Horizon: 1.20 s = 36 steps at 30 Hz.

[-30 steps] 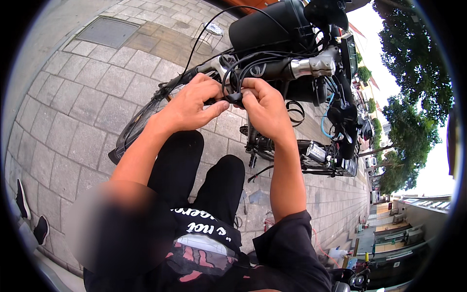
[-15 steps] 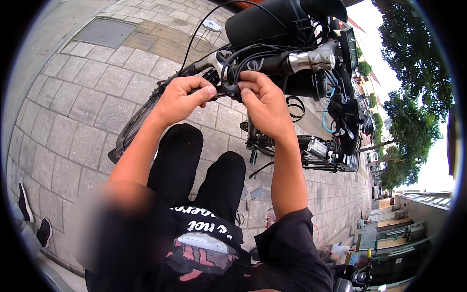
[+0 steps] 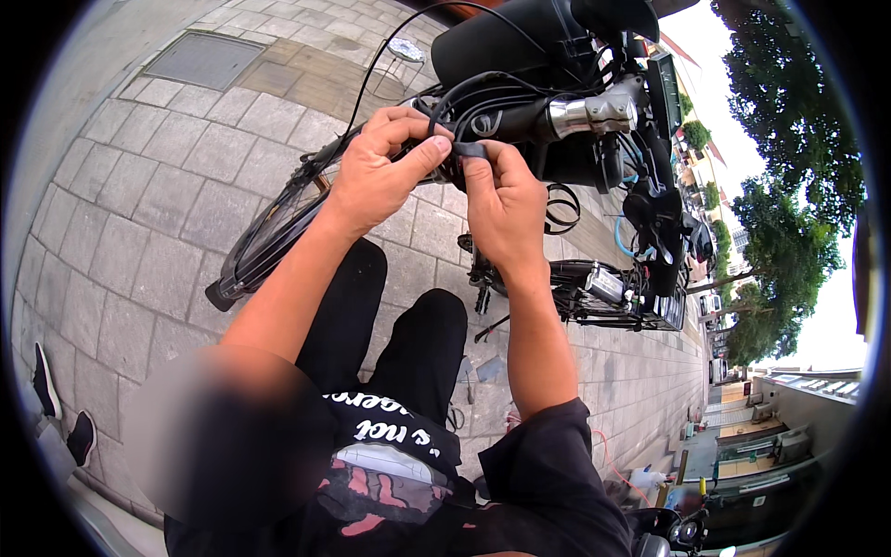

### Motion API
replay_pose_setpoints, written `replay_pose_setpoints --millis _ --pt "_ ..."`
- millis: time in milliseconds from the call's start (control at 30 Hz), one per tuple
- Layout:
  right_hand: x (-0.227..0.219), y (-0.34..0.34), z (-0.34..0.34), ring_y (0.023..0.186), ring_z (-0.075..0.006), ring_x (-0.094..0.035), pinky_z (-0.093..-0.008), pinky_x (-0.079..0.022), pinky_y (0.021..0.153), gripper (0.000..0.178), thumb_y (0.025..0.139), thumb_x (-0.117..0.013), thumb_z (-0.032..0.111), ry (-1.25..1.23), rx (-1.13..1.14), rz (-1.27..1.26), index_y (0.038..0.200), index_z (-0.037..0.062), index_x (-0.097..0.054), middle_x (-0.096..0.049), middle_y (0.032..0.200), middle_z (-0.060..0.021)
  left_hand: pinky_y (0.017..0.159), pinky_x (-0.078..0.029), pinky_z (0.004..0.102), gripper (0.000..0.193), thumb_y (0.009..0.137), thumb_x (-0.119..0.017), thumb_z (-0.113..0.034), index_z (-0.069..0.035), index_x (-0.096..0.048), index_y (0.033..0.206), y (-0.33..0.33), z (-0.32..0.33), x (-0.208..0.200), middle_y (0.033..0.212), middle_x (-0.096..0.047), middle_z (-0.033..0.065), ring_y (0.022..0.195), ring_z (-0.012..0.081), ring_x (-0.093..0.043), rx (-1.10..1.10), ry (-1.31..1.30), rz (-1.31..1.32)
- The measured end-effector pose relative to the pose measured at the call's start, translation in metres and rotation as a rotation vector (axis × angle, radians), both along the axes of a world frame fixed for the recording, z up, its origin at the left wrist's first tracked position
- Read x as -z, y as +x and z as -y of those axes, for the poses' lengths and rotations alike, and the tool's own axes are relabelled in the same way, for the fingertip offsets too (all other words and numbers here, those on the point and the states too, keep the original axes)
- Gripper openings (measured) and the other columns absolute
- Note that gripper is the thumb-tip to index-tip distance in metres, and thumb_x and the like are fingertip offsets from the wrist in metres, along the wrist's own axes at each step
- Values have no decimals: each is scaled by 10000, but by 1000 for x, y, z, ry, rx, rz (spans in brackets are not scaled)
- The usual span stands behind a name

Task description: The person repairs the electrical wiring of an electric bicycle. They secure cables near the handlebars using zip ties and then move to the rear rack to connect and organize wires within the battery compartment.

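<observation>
A black bicycle [image 3: 524, 121] stands in front of me, its front end close to my hands. My left hand [image 3: 379, 181] pinches the bundle of black cables [image 3: 464, 90] beside the frame, thumb and index finger pressed together. Between the thumb and fingers of my right hand [image 3: 507, 204] is a dark, flat, tape-like strip [image 3: 471, 148]. It runs toward the left fingertips, and the two hands are almost touching. The fingers partly cover where the strip meets the cables.
A large black cylindrical bag [image 3: 492, 46] hangs at the bicycle's front. The front wheel [image 3: 264, 246] lies left of my knees. A pedal [image 3: 483, 299] is below my right forearm. Another person's shoes [image 3: 82, 438] are at the lower left, on stone paving [image 3: 130, 251].
My left hand has moved up and right, onto the cables. My right hand has turned and lowered slightly, and the dark strip now shows between its fingers. The front wheel has shifted a little.
</observation>
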State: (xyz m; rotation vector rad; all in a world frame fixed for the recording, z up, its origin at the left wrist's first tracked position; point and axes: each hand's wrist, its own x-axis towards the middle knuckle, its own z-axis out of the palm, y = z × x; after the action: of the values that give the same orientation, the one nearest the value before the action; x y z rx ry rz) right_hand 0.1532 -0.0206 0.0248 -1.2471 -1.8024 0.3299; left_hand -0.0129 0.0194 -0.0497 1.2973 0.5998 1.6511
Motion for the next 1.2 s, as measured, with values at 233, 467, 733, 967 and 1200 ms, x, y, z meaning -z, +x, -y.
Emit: replay_pose_setpoints --millis 233,467,733,967,1200 --pt "3 -6 -6 821 -97 -699 -267 -544 719 342 1125 -600 256 -42 14 -256 1057 -40 -755 -797 925 -76 852 -569 262 321 1028 -785 -176 -6 -749 1297 3 11 1 1084 -728 44 983 110 -693 122 -164 229" --pt "-5 -1 -11 887 -240 -784 -334 -618 804 489 1178 -496 372 -125 -89 -524 1125 -60 -718 -777 978 -157 788 -571 288 309 1064 -736 -162 -15 -726 1336 -1 9 4 1108 -741 55 946 118 -689 136 -152 154" --pt "-1 5 -2 945 -188 -740 -331 -596 870 500 1184 -498 367 -110 -179 -520 1098 -57 -748 -768 1023 -121 870 -559 333 400 1037 -737 -125 -65 -670 1427 -35 -6 -21 1272 -675 74 1077 165 -668 92 258 -452" --pt "0 5 -7 951 -139 -716 -310 -574 864 468 1179 -524 356 -112 -190 -449 1071 -26 -771 -774 1005 -72 833 -573 397 215 932 -833 -122 -8 -735 1085 -48 -24 -15 1107 -692 121 969 313 -703 -157 549 -730" --pt "-2 4 -3 942 -128 -695 -302 -548 870 440 1173 -542 339 -77 -213 -396 1088 -24 -777 -774 1010 -55 752 -534 316 180 981 -811 -159 1 -732 1006 -37 -35 -6 988 -661 59 853 203 -672 -63 406 -588"
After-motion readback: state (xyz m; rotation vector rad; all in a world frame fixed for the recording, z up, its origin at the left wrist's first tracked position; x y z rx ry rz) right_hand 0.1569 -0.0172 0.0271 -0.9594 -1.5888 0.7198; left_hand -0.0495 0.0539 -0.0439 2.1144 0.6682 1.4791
